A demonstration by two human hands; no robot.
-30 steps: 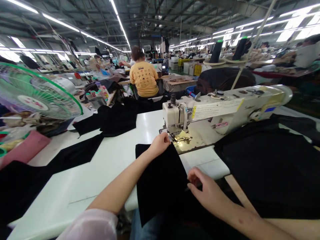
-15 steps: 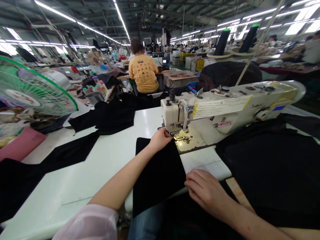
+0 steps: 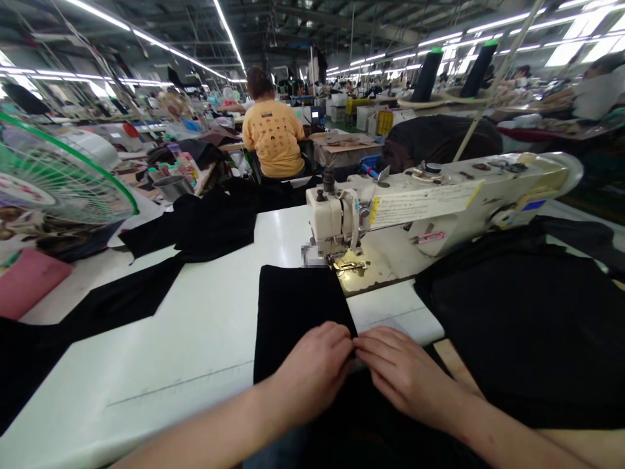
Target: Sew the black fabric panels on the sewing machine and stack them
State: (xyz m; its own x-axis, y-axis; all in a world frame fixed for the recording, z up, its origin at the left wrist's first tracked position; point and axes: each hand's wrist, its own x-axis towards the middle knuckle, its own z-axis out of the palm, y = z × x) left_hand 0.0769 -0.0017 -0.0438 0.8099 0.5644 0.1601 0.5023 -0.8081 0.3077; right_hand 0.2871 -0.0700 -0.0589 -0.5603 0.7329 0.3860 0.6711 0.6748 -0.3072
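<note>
A black fabric piece [image 3: 297,299] lies on the white table in front of the sewing machine [image 3: 390,215], its far right corner close to the needle area. My left hand [image 3: 317,361] is closed on the fabric's right edge near the table's front, fingers pinched together. Right beside it, my right hand [image 3: 405,368] pinches the same edge, and the fingertips of both hands nearly meet. Below the hands the cloth hangs toward my lap, where it blends with other dark material.
More black fabric [image 3: 527,332] is heaped at the right, beside a wooden strip [image 3: 456,365]. Black pieces [image 3: 215,225] lie along the table's far left. A green fan [image 3: 63,169] stands at left; a person in a yellow shirt [image 3: 273,137] sits ahead. Thread cones [image 3: 428,75] stand behind the machine.
My left hand has moved from beside the needle area down the fabric's edge toward me, meeting my right hand. My right hand stays at the edge. The view has shifted slightly.
</note>
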